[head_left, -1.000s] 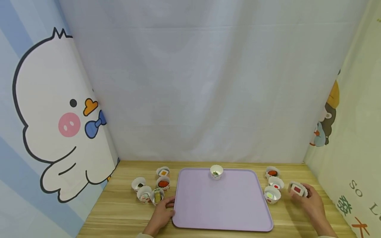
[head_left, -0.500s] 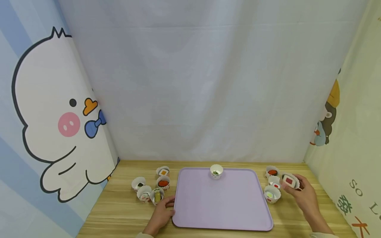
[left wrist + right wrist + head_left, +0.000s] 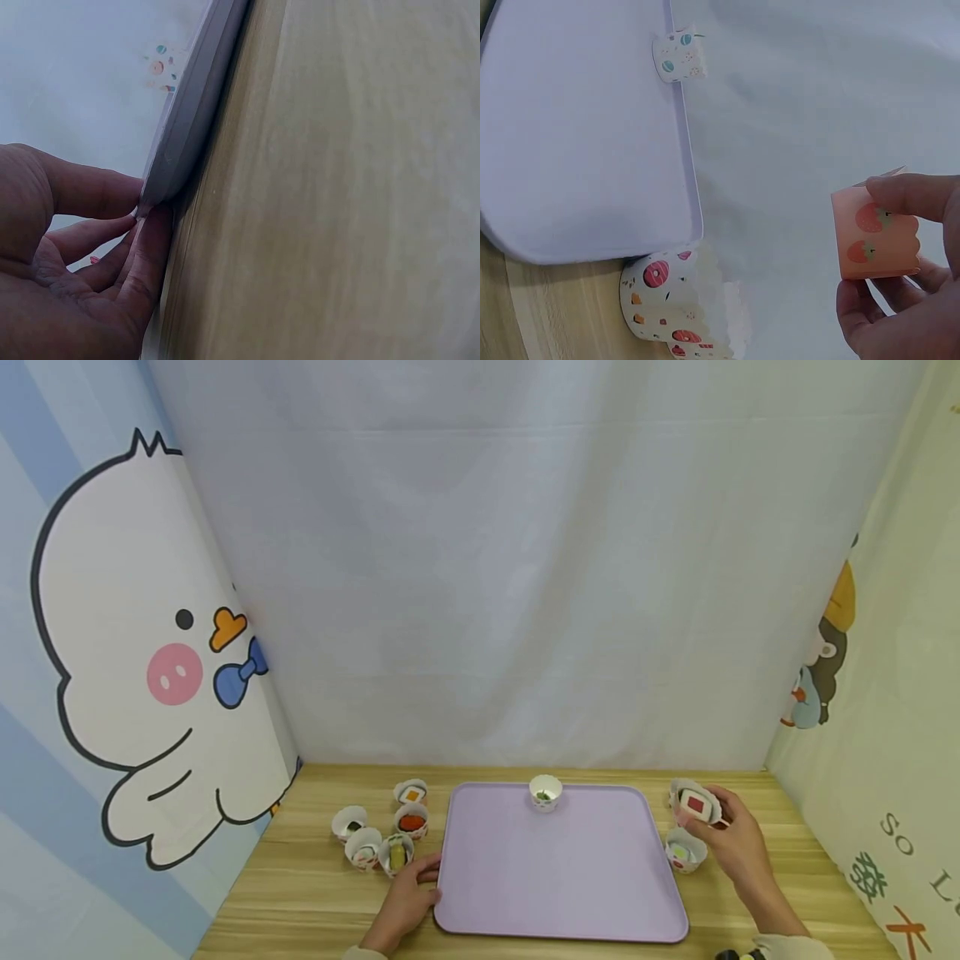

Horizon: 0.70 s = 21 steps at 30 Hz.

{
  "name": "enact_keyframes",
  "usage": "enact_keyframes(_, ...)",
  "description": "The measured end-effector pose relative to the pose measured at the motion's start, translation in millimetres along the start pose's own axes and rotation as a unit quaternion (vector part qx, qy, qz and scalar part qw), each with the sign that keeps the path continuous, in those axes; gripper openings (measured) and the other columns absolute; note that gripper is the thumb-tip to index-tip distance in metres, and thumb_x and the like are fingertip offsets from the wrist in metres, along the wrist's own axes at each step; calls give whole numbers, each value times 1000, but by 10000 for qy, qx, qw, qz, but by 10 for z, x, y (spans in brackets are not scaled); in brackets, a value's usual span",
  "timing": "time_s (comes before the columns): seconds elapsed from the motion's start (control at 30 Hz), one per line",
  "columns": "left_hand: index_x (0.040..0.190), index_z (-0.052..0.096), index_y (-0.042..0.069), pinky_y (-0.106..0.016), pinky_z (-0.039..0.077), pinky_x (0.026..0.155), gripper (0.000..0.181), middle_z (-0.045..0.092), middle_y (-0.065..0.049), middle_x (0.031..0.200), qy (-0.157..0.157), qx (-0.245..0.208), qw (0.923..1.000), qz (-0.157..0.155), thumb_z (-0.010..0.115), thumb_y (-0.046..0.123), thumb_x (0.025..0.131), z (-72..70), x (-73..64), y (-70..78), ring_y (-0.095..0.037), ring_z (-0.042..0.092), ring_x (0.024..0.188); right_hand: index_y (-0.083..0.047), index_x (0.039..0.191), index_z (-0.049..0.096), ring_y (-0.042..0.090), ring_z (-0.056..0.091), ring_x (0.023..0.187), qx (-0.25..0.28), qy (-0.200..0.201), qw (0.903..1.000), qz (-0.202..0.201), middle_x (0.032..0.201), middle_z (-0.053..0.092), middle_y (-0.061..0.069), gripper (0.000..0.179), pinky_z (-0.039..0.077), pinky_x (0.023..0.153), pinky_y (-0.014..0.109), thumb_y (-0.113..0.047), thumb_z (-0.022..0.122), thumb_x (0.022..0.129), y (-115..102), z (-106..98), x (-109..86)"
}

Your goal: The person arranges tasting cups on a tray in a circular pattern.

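Right hand [image 3: 738, 843] grips a strawberry-print paper cup [image 3: 864, 236] between thumb and fingers, held up over the table [image 3: 787, 852] at the tray's right side; a white piece with a red square top [image 3: 696, 805] sits inside. Left hand [image 3: 407, 897] pinches the left rim of the lilac tray [image 3: 562, 868], thumb and fingers close together. From the head view the held cup covers part of the right-hand group, so what lies directly beneath is hard to tell; the nearer cup with a pale yellow-green piece [image 3: 687, 852] shows just below it. Main risk, as I judge it: a low pass across these cups could catch a rim and tip one. Thin paper walls would likely buckle under a harder squeeze, and a steep tilt could roll the red-topped piece out. Second risk: a pull from the left hand would shift the tray and unsettle the cup holding green bits [image 3: 545, 793] at its far edge. The cup with a yellow piece [image 3: 397, 857] stands near the left fingers; a careless knuckle could knock it into its neighbours.
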<state>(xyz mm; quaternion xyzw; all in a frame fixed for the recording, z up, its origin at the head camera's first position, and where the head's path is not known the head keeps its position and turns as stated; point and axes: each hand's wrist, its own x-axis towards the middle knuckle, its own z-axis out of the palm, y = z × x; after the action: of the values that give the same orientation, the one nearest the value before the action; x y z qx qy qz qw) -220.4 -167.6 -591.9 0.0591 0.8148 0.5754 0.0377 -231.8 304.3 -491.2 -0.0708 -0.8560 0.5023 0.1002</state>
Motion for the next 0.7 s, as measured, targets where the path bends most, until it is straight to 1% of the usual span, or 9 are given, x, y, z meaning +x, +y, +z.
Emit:
enact_keyframes(0.07,130,52,-16,-20,51,77,58,60,-30,124,9,14,10000,1,61,-13,73,-3,3,3,-38,62,109,-3,143,41,-9,49,88,74,-30,10000,-46,105,49,-25,69,46,74,11,-26,74,87,-32,39,13)
enact_keyframes(0.17,130,52,-15,-20,52,77,57,61,-30,124,16,59,10000,-44,61,-13,74,-8,10,-1,-38,63,109,-3,143,42,-10,49,88,182,-29,9998,-79,105,50,-26,68,46,75,11,-26,74,87,-71,105,31)
enact_keyframes(0.4,130,51,-16,-21,52,78,57,61,-30,124,6,116,9999,-54,62,-13,75,-15,7,-18,-38,63,110,-3,140,44,-6,51,89,418,-87,9989,-167,109,54,-14,65,47,75,13,-21,75,86,-160,274,73)
enact_keyframes(0.5,131,51,-16,-20,51,78,57,61,-30,124,8,100,9999,-59,62,-13,75,-10,9,-27,-38,62,110,-3,139,45,-4,52,89,506,-145,9985,-156,114,58,-4,64,48,75,14,-20,76,85,-187,341,96)
enact_keyframes(0.57,131,51,-16,-19,51,77,58,61,-30,125,10,81,9999,-72,62,-13,75,-8,12,-23,-38,62,110,-4,139,46,-4,52,90,527,-172,9983,-176,120,59,5,65,48,75,14,-19,77,85,-208,384,107)
enact_keyframes(0.63,131,51,-15,-19,51,77,58,61,-30,125,5,85,9999,-86,62,-13,74,-4,15,-21,-38,62,110,-4,139,46,-2,52,91,561,-212,9980,-204,126,58,13,64,49,74,15,-19,77,85,-234,422,113)
enact_keyframes(0.7,131,51,-15,-19,51,77,58,60,-30,126,-15,112,9999,-102,62,-12,74,-1,16,-16,-39,62,111,-4,139,47,0,52,91,557,-223,9979,-245,129,57,17,65,49,73,16,-18,77,84,-256,461,123)
